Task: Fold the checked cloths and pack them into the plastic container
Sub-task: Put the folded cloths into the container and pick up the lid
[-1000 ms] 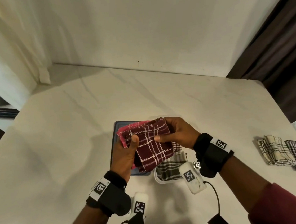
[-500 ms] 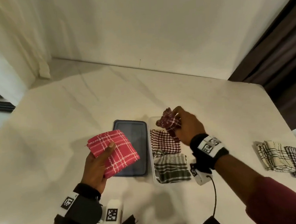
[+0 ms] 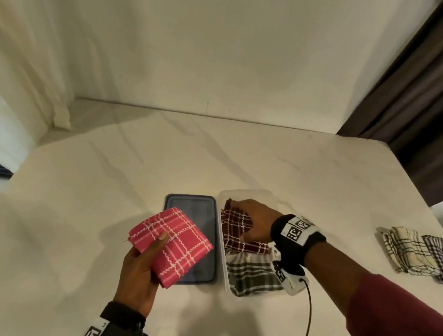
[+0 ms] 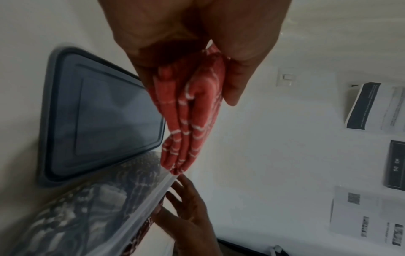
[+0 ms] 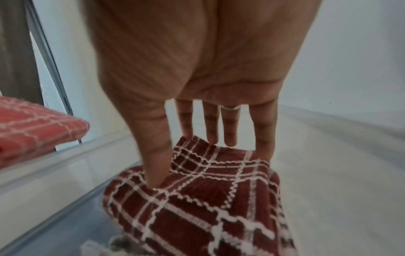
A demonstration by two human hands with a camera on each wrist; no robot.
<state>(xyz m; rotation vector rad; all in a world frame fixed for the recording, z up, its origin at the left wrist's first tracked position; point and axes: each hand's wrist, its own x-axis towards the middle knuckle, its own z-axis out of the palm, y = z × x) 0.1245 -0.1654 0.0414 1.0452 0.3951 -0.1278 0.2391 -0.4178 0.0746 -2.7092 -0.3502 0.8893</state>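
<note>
Left hand grasps the folded pink cloth above the lid. Right hand, fingers extended, presses the maroon cloth into the container, long axis toward the desk's far edge.

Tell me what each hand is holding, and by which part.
Left hand grips the folded pink checked cloth near its corner, thumb on top. Right hand presses the maroon checked cloth into the plastic container, fingertips on its top.
</note>
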